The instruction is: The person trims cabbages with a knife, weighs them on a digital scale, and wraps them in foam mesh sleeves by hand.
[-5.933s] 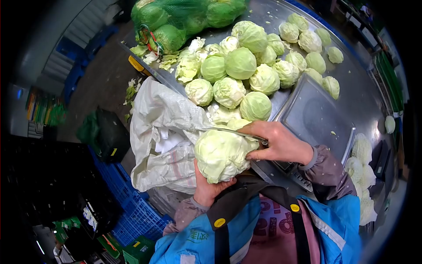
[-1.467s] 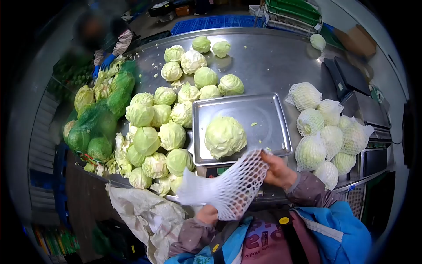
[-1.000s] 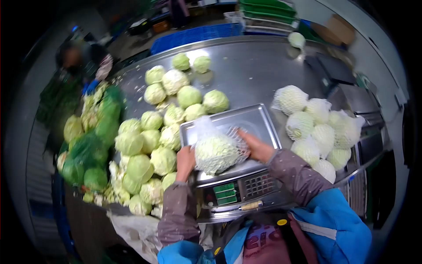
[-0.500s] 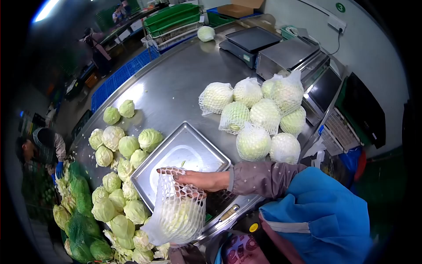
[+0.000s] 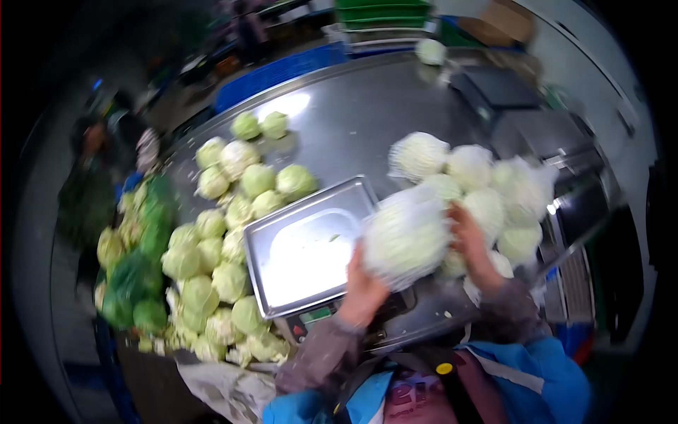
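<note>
A cabbage in a white foam net (image 5: 406, 237) is held between my two hands, blurred by motion. My left hand (image 5: 364, 286) grips its lower left side, over the right edge of the scale. My right hand (image 5: 472, 240) is on its right side, fingers against the net. The metal tray of the scale (image 5: 300, 247) has a small leaf scrap on it. Several netted cabbages (image 5: 484, 212) sit on the steel table behind and right of my hands. Bare cabbages (image 5: 200, 295) are piled left of the scale.
Green net sacks of cabbages (image 5: 134, 283) lie at the table's left edge, near a co-worker (image 5: 95, 141). More scales (image 5: 505, 88) stand at the back right. A white sack (image 5: 233, 389) hangs at the front left. Green crates (image 5: 381, 14) stand behind the steel table (image 5: 339, 131).
The cabbage left the white sack area, lay on the scale, and was covered with a net. Off the scale now, it has moved right towards the netted cabbages, between both hands.
</note>
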